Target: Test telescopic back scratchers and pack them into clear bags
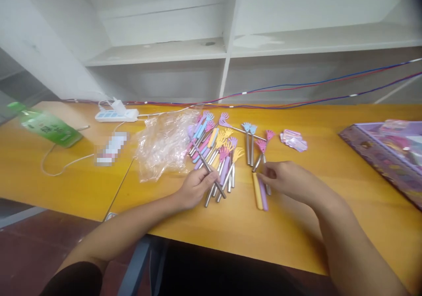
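Back scratchers [214, 155], lying heaped mid-bench [329, 225] beside crinkled plastic bag [163, 148]. Head view: left hand [194, 188] pinching one steel-handled scratcher [208, 169], fingers closed round it, lifting it slantwise off heap. Right hand [283, 179] resting curled over yellow and purple handles [260, 192], grip unclear, keeping separated few apart from heap. Purple box [385, 155] waiting far right.

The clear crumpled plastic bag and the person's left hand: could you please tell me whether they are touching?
Apart. The head view shows bare yellow tabletop between the clear crumpled plastic bag and the left hand, which grips a metal-handled back scratcher.
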